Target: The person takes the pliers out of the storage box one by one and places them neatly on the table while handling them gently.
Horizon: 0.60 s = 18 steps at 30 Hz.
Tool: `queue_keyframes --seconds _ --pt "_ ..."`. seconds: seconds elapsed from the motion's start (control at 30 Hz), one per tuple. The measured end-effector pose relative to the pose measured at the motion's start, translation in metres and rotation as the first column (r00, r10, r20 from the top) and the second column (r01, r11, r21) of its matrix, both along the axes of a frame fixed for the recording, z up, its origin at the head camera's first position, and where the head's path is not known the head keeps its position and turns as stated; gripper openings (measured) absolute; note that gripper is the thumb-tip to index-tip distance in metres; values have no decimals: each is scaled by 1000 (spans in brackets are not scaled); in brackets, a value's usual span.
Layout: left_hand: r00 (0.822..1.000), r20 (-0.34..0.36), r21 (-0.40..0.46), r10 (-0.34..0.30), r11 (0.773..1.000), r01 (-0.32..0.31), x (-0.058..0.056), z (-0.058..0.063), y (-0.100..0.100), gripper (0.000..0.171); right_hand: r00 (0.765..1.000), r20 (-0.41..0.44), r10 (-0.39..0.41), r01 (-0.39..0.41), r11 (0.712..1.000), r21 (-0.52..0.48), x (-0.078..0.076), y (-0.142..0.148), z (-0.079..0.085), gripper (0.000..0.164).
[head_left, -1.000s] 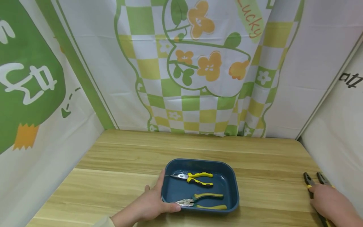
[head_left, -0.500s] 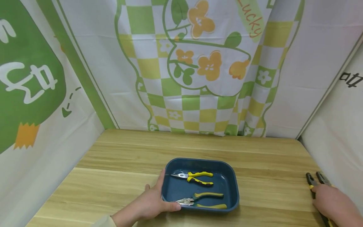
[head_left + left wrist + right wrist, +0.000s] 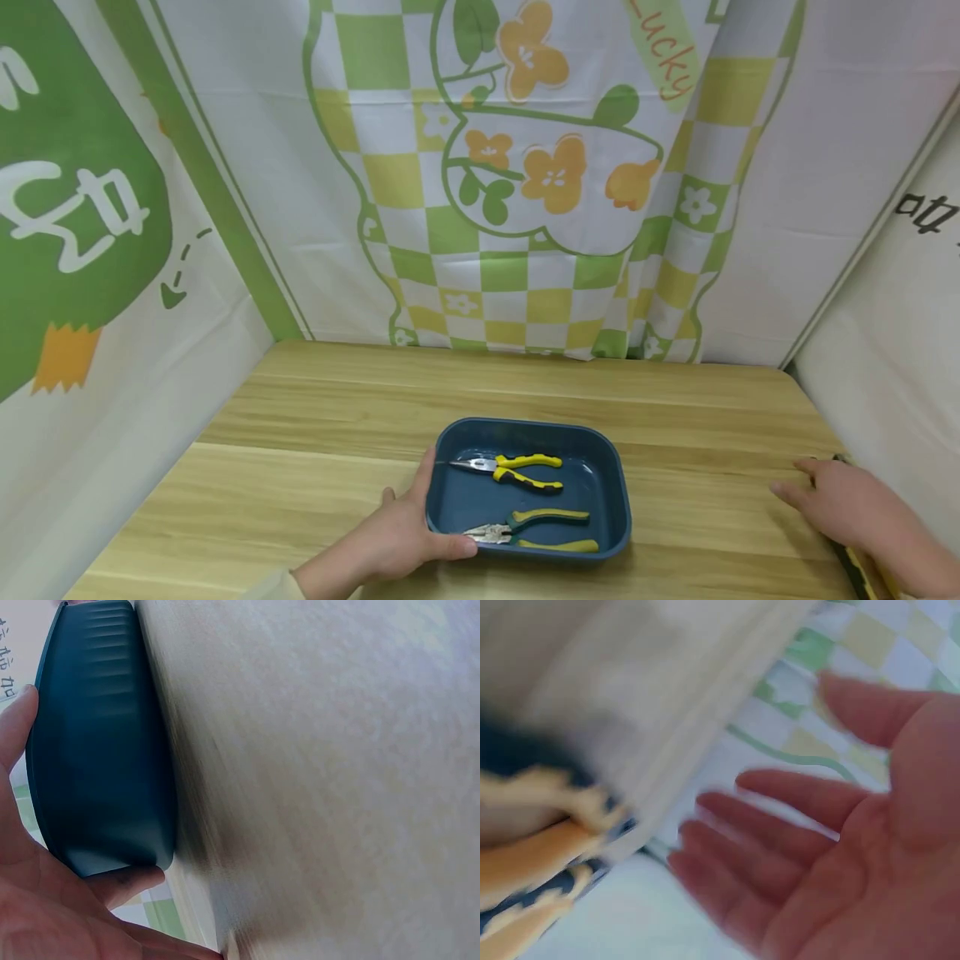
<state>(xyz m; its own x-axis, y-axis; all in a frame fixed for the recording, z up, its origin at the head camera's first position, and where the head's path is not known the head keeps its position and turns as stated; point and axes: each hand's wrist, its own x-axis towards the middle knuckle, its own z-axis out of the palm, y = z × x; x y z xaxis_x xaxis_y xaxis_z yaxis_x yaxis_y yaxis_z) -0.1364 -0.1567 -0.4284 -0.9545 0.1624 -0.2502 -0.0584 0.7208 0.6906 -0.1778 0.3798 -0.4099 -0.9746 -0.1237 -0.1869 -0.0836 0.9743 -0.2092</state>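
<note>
Gripping the blue tray (image 3: 611,467) at its 9 o'clock rim, the left hand (image 3: 397,542) curls thumb over the near edge, fingers along the side. Two yellow-handled pliers (image 3: 510,471) lie inside (one at 12 o'clock, one at 6). Well apart at 3 o'clock, the right hand (image 3: 847,504) hovers with fingers spread and relaxed, holding nothing, above another pair of pliers (image 3: 862,575) on the wooden table (image 3: 300,467).
</note>
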Motion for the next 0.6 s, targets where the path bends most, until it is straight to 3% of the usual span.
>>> queue_keyframes --seconds 0.07,0.13,0.2,0.3,0.37,0.43,0.5,0.6 --pt "1000 -3 4 -4 1000 4 0 1 0 140 998 67 12 0 985 -170 -6 -8 13 78" --pt "1000 -9 3 -5 1000 5 0 1 0 139 982 183 43 30 924 -382 -13 -20 26 79" --pt "1000 -15 -1 -6 1000 6 1 2 0 139 950 294 110 84 814 -575 -20 -35 40 79" --pt "1000 -22 -3 -6 1000 5 1 2 0 139 883 390 261 143 643 -753 -32 -63 60 83" --pt "1000 -21 -1 -6 1000 6 1 2 0 139 836 427 344 173 573 -801 -40 -83 72 90" --pt "1000 -18 2 -6 1000 6 0 2 0 139 804 445 395 191 536 -822 -48 -105 83 94" --pt "1000 -13 1 -5 1000 5 0 1 0 139 780 458 427 201 522 -829 -56 -128 92 97" --pt "1000 -7 1 -4 1000 4 0 1 0 139 764 484 427 207 549 -810 -65 -162 100 94"
